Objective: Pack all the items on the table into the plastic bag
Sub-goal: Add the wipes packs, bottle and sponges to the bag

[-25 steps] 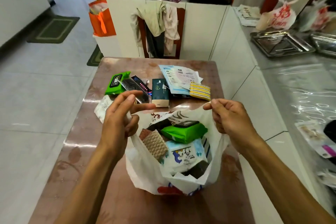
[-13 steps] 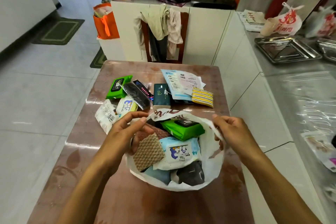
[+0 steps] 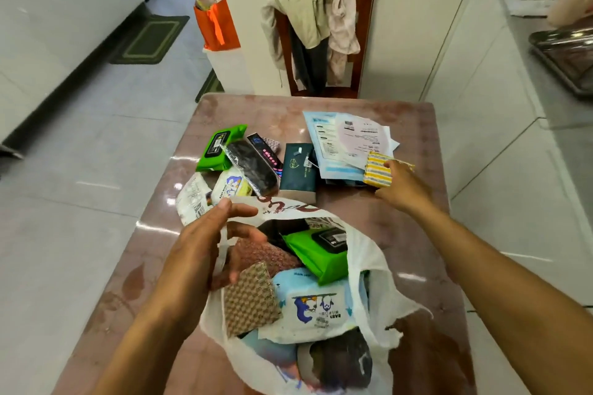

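Crinkled white plastic bag point(image 3: 369, 269), stuffed with soft packets on the glossy reddish surface point(image 3: 369, 112), gripped at its rim by left hand point(image 3: 205, 253); right hand point(image 3: 401, 186) fingers curled around striped yellow sponge point(image 3: 378, 170).

A home: clothes point(image 3: 316, 19) draped over a wooden chair point(image 3: 359, 42), tiled floor point(image 3: 96, 138), doormat point(image 3: 150, 38).

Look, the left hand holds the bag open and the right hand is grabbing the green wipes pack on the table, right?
Not quite. The right hand is on the yellow striped sponge, not the green wipes pack, which lies untouched at the table's far left. The left hand does hold the plastic bag open. The head view shows it.
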`<state>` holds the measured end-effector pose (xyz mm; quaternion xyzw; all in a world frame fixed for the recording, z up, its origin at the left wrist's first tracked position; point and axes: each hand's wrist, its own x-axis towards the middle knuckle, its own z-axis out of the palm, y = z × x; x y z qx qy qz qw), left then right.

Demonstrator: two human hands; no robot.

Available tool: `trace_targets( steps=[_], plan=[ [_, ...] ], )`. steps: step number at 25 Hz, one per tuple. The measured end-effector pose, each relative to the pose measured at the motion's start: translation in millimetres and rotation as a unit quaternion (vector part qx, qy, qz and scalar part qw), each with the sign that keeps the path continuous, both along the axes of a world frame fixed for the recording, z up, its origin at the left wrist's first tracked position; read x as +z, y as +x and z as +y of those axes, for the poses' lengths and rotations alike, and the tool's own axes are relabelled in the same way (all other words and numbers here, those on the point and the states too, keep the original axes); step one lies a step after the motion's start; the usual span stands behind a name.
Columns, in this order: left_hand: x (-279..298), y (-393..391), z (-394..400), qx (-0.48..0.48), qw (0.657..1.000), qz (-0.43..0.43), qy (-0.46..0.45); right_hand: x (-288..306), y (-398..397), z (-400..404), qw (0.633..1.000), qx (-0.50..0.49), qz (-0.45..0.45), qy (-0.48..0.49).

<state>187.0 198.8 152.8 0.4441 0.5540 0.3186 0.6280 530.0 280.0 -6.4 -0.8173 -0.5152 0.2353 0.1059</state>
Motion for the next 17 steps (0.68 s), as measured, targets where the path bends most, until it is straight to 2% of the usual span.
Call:
trace_targets(
  steps=[4, 6, 10, 13, 17],
  plan=[
    [-11, 9, 13, 0.026, 0.999, 0.033, -0.012, -51, 20, 33, 0.988, 0.069, -0.077, -0.116],
    [-15, 13, 18, 0.024, 0.998, 0.051, -0.015, -71, 27, 37, 0.981, 0.089, -0.100, -0.139],
    [-18, 16, 14, 0.019, 0.995, 0.093, -0.014, -77, 26, 33, 0.988, 0.086, -0.093, -0.088],
    [-11, 6, -2, 0.033, 0.991, 0.124, 0.023, -68, 10, 7, 0.989, 0.109, -0.085, -0.060],
    [-7, -10, -17, 0.095, 0.986, 0.125, 0.058, -8, -25, -13, 0.991, 0.079, 0.062, 0.092]
  ],
)
